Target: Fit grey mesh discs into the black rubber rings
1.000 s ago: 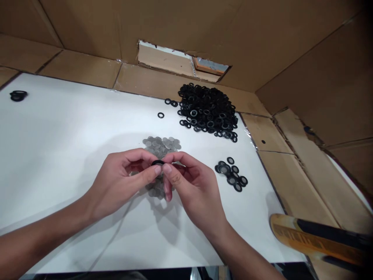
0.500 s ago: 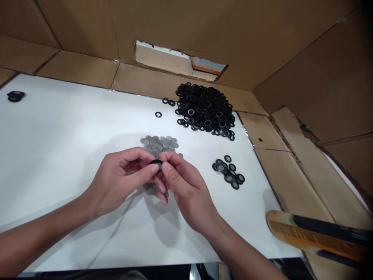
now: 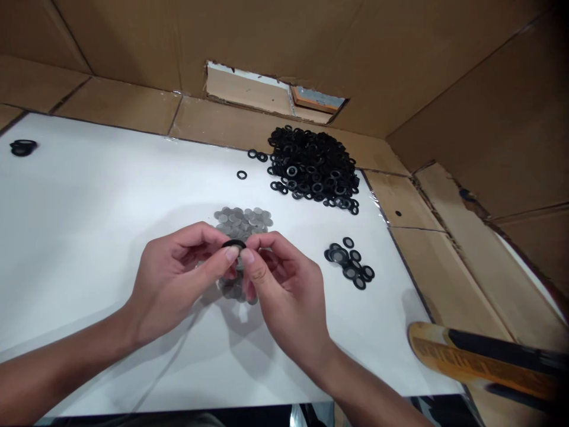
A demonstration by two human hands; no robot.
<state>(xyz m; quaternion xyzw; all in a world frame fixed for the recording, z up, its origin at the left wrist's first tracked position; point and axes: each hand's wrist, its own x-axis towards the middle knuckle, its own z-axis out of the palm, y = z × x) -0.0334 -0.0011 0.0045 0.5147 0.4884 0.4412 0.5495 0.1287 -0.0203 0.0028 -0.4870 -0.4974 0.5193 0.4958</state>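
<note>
Black rubber washer stays pinched between the nearly closed fingers of the left hand and right hand, with grey mesh discs at twelve o'clock on the white bench.

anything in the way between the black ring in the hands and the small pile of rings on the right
Yes, the right hand does. The black ring, pinched between it and the left hand, sits on the far side of that hand from the small pile. Nothing else visible stands between them.
</note>
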